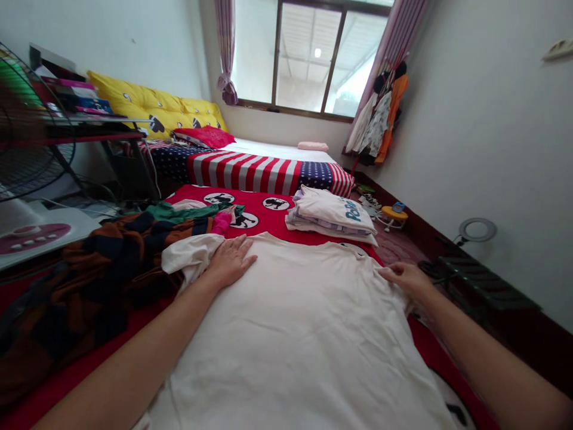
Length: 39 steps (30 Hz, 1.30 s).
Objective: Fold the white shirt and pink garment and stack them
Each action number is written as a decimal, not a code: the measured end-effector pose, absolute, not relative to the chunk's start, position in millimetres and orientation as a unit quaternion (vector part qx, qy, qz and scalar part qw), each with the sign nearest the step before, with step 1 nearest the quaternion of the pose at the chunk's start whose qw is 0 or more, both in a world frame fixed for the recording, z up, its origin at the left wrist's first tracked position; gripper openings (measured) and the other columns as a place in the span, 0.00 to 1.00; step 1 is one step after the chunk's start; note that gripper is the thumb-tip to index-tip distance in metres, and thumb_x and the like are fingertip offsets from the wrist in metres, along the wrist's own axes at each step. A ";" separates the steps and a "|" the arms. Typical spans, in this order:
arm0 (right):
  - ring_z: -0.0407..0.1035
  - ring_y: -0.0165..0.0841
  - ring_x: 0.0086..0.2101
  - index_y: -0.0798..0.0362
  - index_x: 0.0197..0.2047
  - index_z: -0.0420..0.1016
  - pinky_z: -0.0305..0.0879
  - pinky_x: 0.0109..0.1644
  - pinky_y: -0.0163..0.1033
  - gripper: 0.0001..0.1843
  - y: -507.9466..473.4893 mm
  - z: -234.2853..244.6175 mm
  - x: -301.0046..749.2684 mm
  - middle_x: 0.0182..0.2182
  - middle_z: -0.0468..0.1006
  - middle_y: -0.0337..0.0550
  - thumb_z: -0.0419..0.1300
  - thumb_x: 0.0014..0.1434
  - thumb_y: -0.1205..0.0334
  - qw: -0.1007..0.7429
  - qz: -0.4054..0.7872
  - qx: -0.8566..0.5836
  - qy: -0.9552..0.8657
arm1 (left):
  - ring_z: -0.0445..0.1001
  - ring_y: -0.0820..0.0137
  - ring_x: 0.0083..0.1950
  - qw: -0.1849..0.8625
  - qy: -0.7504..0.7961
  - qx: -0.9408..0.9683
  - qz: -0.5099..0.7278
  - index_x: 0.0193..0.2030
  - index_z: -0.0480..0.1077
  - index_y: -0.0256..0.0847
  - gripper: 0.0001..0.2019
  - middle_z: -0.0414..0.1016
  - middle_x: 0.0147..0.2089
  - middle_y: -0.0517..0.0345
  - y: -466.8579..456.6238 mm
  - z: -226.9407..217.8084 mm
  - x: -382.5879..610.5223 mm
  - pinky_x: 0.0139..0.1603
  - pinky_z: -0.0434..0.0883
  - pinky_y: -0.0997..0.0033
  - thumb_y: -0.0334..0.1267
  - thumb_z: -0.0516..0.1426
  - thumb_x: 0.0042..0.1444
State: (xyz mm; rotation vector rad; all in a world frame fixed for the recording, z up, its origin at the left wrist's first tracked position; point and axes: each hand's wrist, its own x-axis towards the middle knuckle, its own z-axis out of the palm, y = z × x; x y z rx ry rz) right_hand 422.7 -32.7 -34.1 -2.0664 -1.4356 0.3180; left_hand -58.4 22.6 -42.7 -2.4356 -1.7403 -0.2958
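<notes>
Our fingers [242, 251] on the left hand [230, 261] lie spread wide and flat on one shoulder of the white T-shirt [295, 328], seemingly to pin the cloth smooth. The right hand [405, 278] rests on the opposite shoulder edge, fingers curled narrow; whether they pinch the fabric we cannot tell. The shirt lies spread out on the red bedspread [277, 224] just before us. Touching its left sleeve sits a heap of unfolded clothes [134, 239]. Beyond the shirt is a neat stack of folded clothes [333, 215], apart from the heap. Farther off are a flag-patterned blanket [250, 170], yellow cushions [147, 104] and the window [308, 57].
</notes>
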 end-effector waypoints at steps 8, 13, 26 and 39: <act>0.73 0.46 0.34 0.53 0.32 0.79 0.64 0.32 0.42 0.14 -51.0 -37.7 436.3 0.33 0.80 0.51 0.60 0.48 0.52 0.148 -0.046 -0.822 -0.548 | 0.55 0.59 0.68 0.064 -0.569 -0.812 -0.118 0.64 0.60 0.40 0.27 0.56 0.68 0.45 22.5 -43.8 -58.3 0.67 0.49 0.57 0.51 0.45 0.64; 0.65 0.44 0.54 0.55 0.54 0.70 0.62 0.56 0.48 0.22 -36.9 -30.3 368.6 0.55 0.71 0.52 0.54 0.55 0.63 0.205 -0.137 -0.735 -0.631 | 0.55 0.60 0.68 0.068 -0.568 -0.812 -0.115 0.65 0.60 0.39 0.27 0.56 0.68 0.45 22.5 -44.0 -58.4 0.68 0.48 0.58 0.51 0.45 0.64; 0.43 0.46 0.66 0.57 0.68 0.53 0.37 0.65 0.64 0.36 -24.2 -31.1 209.3 0.67 0.50 0.55 0.48 0.62 0.46 0.060 0.017 -0.670 -0.740 | 0.56 0.60 0.68 0.043 -0.572 -0.807 -0.138 0.64 0.61 0.42 0.26 0.57 0.68 0.47 18.7 -38.7 -58.0 0.68 0.50 0.57 0.50 0.48 0.63; 0.40 0.38 0.67 0.52 0.68 0.51 0.37 0.67 0.58 0.35 -38.0 -52.4 175.5 0.69 0.46 0.43 0.42 0.64 0.43 0.125 0.070 -0.622 -0.770 | 0.62 0.58 0.63 0.066 -0.562 -0.812 -0.144 0.58 0.67 0.45 0.22 0.61 0.65 0.51 -7.4 12.4 -90.5 0.62 0.62 0.61 0.37 0.58 0.54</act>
